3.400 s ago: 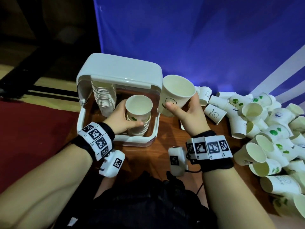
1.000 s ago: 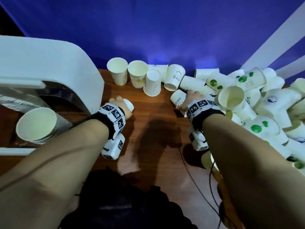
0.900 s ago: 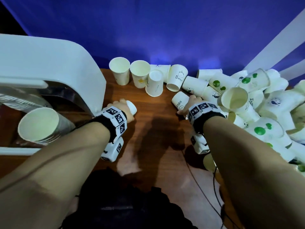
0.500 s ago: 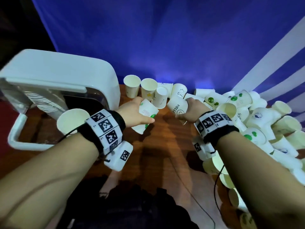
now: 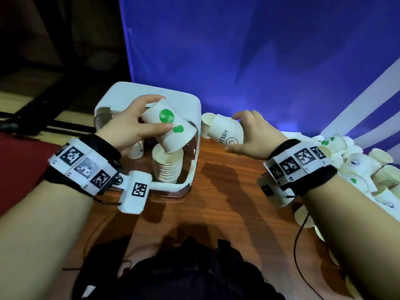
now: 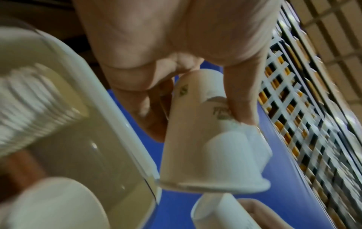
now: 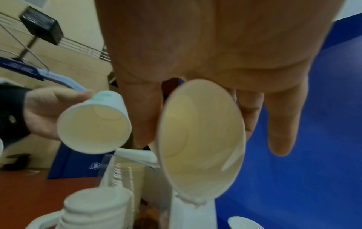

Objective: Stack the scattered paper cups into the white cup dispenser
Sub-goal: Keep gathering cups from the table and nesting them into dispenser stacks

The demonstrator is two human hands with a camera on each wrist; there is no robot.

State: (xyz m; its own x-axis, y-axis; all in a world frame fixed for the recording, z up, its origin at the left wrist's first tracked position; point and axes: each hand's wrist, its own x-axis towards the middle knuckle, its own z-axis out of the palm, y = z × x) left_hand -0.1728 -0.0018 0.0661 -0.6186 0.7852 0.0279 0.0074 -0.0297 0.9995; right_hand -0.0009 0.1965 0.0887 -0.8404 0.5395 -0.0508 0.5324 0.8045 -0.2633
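The white cup dispenser (image 5: 149, 98) lies open at the table's left with a stack of cups (image 5: 167, 167) inside. My left hand (image 5: 163, 112) grips a paper cup with green dots (image 5: 166, 128), tilted mouth-down just above that stack. In the left wrist view the same cup (image 6: 205, 139) hangs beside the dispenser's rim (image 6: 117, 108). My right hand (image 5: 232, 133) holds a "HELLO" cup (image 5: 227, 133) in the air just right of the dispenser. The right wrist view looks into its open mouth (image 7: 199, 139), with the left hand's cup (image 7: 94, 128) beside it.
A heap of loose paper cups (image 5: 357, 167) covers the table's right side. Bare wooden table (image 5: 227, 202) lies between the dispenser and the heap. A blue backdrop (image 5: 259, 61) stands close behind. A second row of cups (image 5: 135, 150) sits in the dispenser's left side.
Both hands picked a cup off the table by the far row and carried it left to the dispenser. The left cup now hangs over the stack.
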